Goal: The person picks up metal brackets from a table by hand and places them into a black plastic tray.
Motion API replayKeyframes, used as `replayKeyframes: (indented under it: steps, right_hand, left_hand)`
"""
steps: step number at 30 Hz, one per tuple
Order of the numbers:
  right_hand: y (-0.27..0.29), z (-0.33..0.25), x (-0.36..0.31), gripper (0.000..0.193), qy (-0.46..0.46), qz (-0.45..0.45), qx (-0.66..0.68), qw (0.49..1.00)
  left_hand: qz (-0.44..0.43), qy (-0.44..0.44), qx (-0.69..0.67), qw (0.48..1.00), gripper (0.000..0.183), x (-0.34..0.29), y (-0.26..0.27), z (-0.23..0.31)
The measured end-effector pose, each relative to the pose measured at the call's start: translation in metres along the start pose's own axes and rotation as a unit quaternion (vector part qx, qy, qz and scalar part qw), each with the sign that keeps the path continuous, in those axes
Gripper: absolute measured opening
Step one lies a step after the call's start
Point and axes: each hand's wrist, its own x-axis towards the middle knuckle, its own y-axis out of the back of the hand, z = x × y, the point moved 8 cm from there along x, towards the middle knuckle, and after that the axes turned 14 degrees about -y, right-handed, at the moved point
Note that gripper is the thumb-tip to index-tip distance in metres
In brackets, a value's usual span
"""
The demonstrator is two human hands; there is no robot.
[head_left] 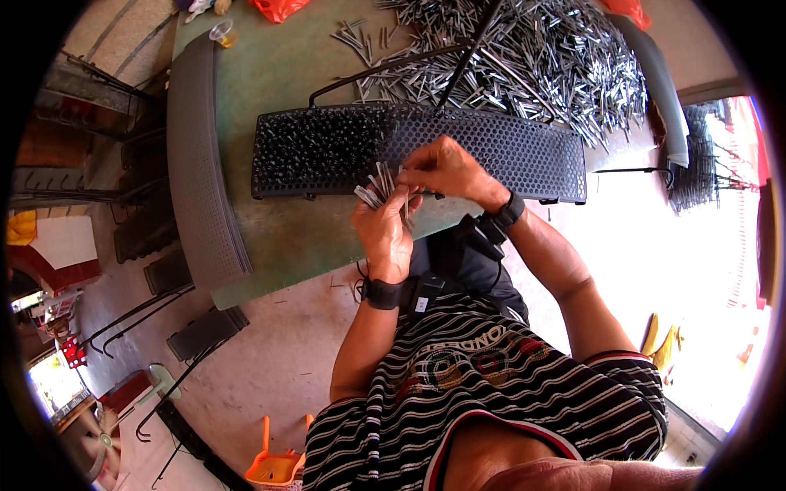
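My left hand [384,237] is closed around a bundle of thin grey strips [378,182], whose ends fan out above the fingers. Just beside it, my right hand [454,170] pinches near the top of the bundle; whether a single strip sits between those fingertips is too small to tell. Both hands are at the front edge of a long black perforated panel [516,151]. Dense dark pieces stand in the holes over the panel's left part, while the right part shows bare holes. My hands hide a bit of its middle.
A large heap of loose strips [532,65] covers the far right of the green table [286,237]. Stacked grey perforated sheets [196,164] lie along its left edge. Thin black rods [385,65] rise behind the panel. A plastic cup [222,33] stands far left; an orange plastic item [274,466] is on the floor.
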Motion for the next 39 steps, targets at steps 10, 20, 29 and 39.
replayKeyframes:
  steps: [10,20,29,39]
  right_hand:
    - [0.053,-0.011,-0.007,0.008,0.036,0.274,0.137,0.951]
    - [0.055,-0.006,0.012,0.01,0.104,0.348,-0.003,0.932]
    - [0.043,-0.039,-0.001,0.01,0.131,0.376,-0.22,0.891]
    - [0.044,-0.014,-0.003,0.013,0.029,0.252,0.101,0.962]
  left_hand:
    - [0.008,0.005,-0.026,1.0,0.015,0.003,0.007,0.0]
    - [0.01,-0.002,-0.012,1.0,0.014,0.005,0.01,0.003]
    - [0.017,-0.005,-0.017,1.0,0.013,0.008,0.013,0.005]
    - [-0.002,-0.004,-0.015,1.0,0.012,0.004,0.007,-0.001]
